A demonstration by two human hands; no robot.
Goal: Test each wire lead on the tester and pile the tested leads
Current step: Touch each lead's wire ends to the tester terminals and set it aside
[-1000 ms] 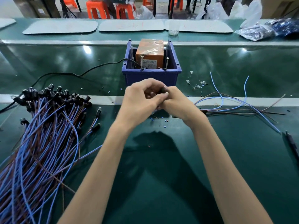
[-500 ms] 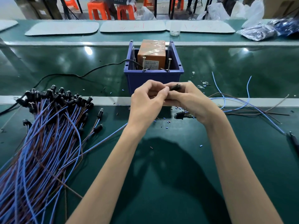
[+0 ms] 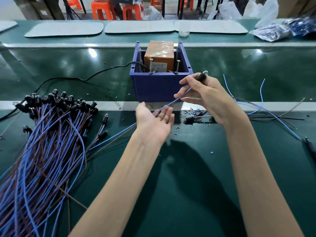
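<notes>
Right hand [image 3: 209, 98] pinches the lead's black lamp holder [image 3: 201, 76] at 3 o'clock of the tester bin [image 3: 160, 88], left hand [image 3: 154, 120] spread w/ blue wire [image 3: 171, 103] across fingers; slack could snag the 1 big pile [image 3: 47, 134] at 9 o'clock.

A bin [image 3: 160, 88] stands at the middle of the table [image 3: 188, 185], with the boxed tester [image 3: 159, 56] inside it and two upright screws [image 3: 151, 65] at its near rim; a power cable [image 3: 82, 79] runs from the bin away to the left; a big pile of leads [image 3: 42, 151] lies at the left; a few loose leads [image 3: 266, 113] lie at the right; between them, before the bin, the left hand [image 3: 153, 122] sits under a lead [image 3: 171, 103] that the right hand [image 3: 210, 98] grips higher up; one lead [image 3: 189, 120] lies under the right hand; mats [image 3: 139, 26] lie behind the bin along the far side.
</notes>
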